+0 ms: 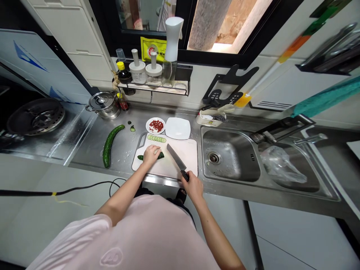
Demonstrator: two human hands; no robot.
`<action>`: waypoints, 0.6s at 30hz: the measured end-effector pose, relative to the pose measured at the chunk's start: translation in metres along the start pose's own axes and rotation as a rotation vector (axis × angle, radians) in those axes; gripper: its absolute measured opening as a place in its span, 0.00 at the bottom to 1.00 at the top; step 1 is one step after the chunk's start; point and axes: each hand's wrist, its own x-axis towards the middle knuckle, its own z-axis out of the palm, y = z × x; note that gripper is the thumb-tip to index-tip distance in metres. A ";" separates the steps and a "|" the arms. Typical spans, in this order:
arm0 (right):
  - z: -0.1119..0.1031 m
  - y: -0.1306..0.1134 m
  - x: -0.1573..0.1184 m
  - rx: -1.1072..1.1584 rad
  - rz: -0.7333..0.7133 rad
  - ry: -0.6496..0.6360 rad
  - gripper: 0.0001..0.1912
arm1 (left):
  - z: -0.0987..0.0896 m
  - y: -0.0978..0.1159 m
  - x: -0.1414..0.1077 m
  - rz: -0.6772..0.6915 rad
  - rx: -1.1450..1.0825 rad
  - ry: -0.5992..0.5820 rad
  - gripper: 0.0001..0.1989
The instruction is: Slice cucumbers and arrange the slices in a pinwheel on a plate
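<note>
steel is used for the counter (87, 148), which is flecked with water near a whole cucumber (109, 147) and two scraps (132, 128). a white board (187, 150) is set along the front edge, and on it a cut cucumber (161, 155) is partly covered by the left hand (151, 154). that hand's fingers are bent and held close together over it; whether it is pinched between them cannot be told. slices (156, 138) are laid in an overlapping row toward the board's far side. by the right hand (192, 186) the black handle of a knife (176, 156) is gripped, fingers wrapped round it; the blade is aimed away and leftward over the board, apart from the cut cucumber.

behind the board, a dish (147, 125) of red bits (155, 125) is placed just beside a white plate (178, 128). to the right, a sink (239, 161) is let into the steel, its floor wetted, and a clear bag (282, 165) is held by the basin beyond. to the left, a lidded pot (104, 107) is stood near the wall beside a small bottle (123, 102). above, a shelf (168, 88) is crowded with jars (137, 71), a tall sprayer (172, 48) and a yellow packet (146, 47). the window (146, 17) is framed in black, and a teal cloth (329, 95) is hung at the far right.
</note>
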 end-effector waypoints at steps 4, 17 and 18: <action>-0.002 -0.010 0.004 0.007 0.004 -0.042 0.19 | -0.005 -0.004 -0.012 0.041 0.016 -0.004 0.10; -0.012 -0.050 0.010 -0.099 -0.100 -0.142 0.23 | -0.004 -0.005 -0.019 0.162 0.024 -0.067 0.10; -0.011 -0.051 0.010 -0.101 -0.109 -0.141 0.23 | -0.003 -0.005 -0.019 0.170 0.026 -0.075 0.10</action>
